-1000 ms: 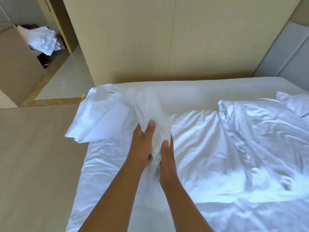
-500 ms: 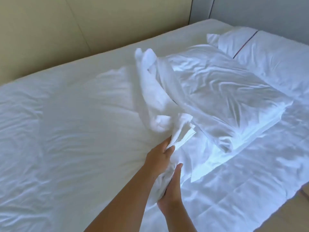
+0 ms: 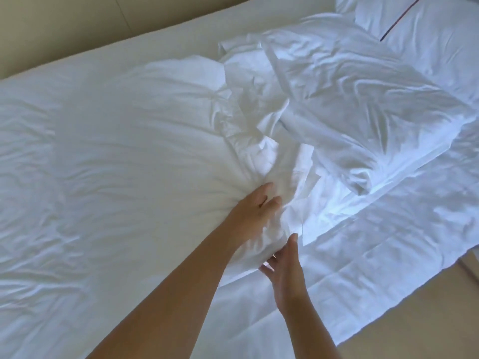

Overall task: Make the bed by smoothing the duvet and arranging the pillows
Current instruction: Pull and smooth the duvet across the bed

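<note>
A white duvet (image 3: 124,156) covers the left part of the bed, its end bunched into a crumpled ridge near the middle. My left hand (image 3: 252,212) grips that bunched fabric, and creases fan out from its fingers. Just below, my right hand (image 3: 282,265) touches the duvet's folded edge with its thumb up and fingers fairly straight under the fold. A rumpled white pillow (image 3: 363,99) lies to the right of the bunch. A second pillow (image 3: 430,40) lies behind it at the top right.
A white fitted sheet (image 3: 363,268) shows at the lower right, where the bed's edge meets the beige floor (image 3: 427,320). A beige wall panel (image 3: 64,24) runs along the bed's far side.
The view has swung from the foot of the bed toward the pillows. The raised bunch of duvet has dropped onto the bed, and my right hand's grip has loosened.
</note>
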Demonstrator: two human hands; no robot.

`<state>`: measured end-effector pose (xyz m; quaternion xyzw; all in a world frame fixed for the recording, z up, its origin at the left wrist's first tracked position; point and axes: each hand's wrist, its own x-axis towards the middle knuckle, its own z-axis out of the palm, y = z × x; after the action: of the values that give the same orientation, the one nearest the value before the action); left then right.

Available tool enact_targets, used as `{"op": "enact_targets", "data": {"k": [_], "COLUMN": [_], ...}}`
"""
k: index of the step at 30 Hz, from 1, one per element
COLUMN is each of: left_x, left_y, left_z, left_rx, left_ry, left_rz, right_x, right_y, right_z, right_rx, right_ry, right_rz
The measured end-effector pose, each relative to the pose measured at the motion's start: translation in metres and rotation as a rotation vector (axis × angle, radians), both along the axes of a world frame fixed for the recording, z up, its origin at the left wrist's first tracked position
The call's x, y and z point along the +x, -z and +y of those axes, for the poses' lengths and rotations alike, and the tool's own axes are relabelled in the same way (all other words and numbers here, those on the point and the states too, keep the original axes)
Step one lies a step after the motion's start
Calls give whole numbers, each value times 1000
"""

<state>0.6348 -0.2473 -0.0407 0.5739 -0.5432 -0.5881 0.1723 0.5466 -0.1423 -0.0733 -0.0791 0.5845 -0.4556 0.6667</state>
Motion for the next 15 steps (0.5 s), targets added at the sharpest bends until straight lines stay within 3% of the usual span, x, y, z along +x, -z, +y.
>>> {"op": "enact_targets", "data": {"k": [2, 4, 7, 11, 13, 15], "left_x": [20, 44, 89, 158, 190, 215], "left_y": [-12, -24, -44, -39, -29, -13], "left_z": [9, 19, 36, 49, 52, 58], "left_rx": [-40, -98, -272, -606, -542, -420], "left_ry": [-103, -156, -172, -159, -124, -111], "left_rz": [64, 108, 19, -423, -676, -841], "right_x": [-10, -18, -5, 62, 97, 120], "right_y": [-11, -25, -60, -95, -88, -63], "right_z": [13, 24, 25, -12, -42, -68], "right_rx": [-7, 16, -68, -500, -685, -681], "right_ry": [-30, -129, -195, -366, -529, -784], "right_rz": [221, 561, 992, 1150, 1240, 1388]}}
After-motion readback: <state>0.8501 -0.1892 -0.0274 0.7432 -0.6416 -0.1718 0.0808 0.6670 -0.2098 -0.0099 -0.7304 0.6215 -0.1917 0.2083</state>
